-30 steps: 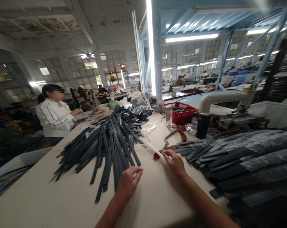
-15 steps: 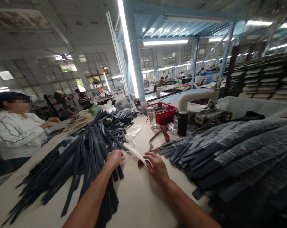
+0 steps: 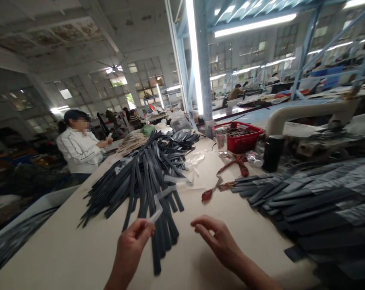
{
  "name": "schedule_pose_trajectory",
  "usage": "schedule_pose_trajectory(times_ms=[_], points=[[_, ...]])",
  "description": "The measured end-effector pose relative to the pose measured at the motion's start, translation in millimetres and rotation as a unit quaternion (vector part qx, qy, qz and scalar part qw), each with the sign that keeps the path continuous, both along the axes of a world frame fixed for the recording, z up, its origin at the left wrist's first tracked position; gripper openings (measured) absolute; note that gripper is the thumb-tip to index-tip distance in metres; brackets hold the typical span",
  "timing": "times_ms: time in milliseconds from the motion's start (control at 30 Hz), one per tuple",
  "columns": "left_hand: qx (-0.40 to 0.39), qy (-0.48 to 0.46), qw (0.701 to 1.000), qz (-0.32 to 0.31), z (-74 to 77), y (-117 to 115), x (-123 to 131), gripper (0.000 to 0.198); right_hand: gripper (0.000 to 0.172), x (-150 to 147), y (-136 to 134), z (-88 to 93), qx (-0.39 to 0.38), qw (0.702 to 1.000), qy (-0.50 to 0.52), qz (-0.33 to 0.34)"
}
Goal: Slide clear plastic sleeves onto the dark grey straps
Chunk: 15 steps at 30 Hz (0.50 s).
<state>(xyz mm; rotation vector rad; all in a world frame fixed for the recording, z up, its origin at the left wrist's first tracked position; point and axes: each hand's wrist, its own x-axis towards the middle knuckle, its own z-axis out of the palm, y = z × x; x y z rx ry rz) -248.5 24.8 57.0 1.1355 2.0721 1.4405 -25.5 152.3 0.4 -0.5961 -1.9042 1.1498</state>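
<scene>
My left hand (image 3: 133, 243) pinches the near end of a long clear plastic sleeve (image 3: 166, 192), which rises away from me over a heap of dark grey straps (image 3: 146, 173) spread across the beige table (image 3: 79, 241). My right hand (image 3: 217, 237) hovers just above the table to the right, fingers apart and holding nothing. Red-handled scissors (image 3: 227, 177) lie beyond it, near a second heap of straps wrapped in plastic (image 3: 321, 201) on the right.
A red basket (image 3: 241, 141), a glass jar (image 3: 221, 141), a black cylinder (image 3: 271, 153) and a sewing machine (image 3: 315, 117) stand at the back right. A co-worker in a white jacket (image 3: 78, 151) sits at the table's far left. Loose plastic (image 3: 196, 159) lies mid-table.
The clear sleeve passed from my right hand to my left. My left hand drew it back toward me and lifted it; my right hand let go and pulled back.
</scene>
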Motion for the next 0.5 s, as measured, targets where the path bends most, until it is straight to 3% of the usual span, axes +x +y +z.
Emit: schedule_pose_trajectory(times_ms=[67,133,233,333,400,500], points=[[-0.025,0.059,0.998,0.016,-13.1,-32.1,21.9,0.027,0.025,-15.1,-34.2,1.7,-0.142,0.979,-0.021,0.145],[-0.026,0.071,0.997,0.034,-19.3,-53.7,39.7,0.025,0.033,-30.2,-58.7,2.0,-0.263,0.933,-0.025,0.242],[-0.019,-0.033,0.999,0.02,-26.3,-71.6,56.0,0.031,0.051,-49.0,-74.2,3.0,-0.403,0.869,0.032,0.284],[-0.003,-0.204,0.979,-0.009,-37.2,-82.1,63.4,0.037,0.051,-60.6,-74.7,8.8,-0.53,0.789,0.115,0.29],[0.003,-0.271,0.962,-0.015,-44.7,-88.5,66.0,0.037,0.044,-65.6,-73.4,14.6,-0.535,0.793,0.118,0.267],[-0.005,-0.315,0.948,-0.038,-52.7,-98.2,66.7,0.035,0.036,-71.8,-73.1,21.1,-0.481,0.839,0.094,0.237]])
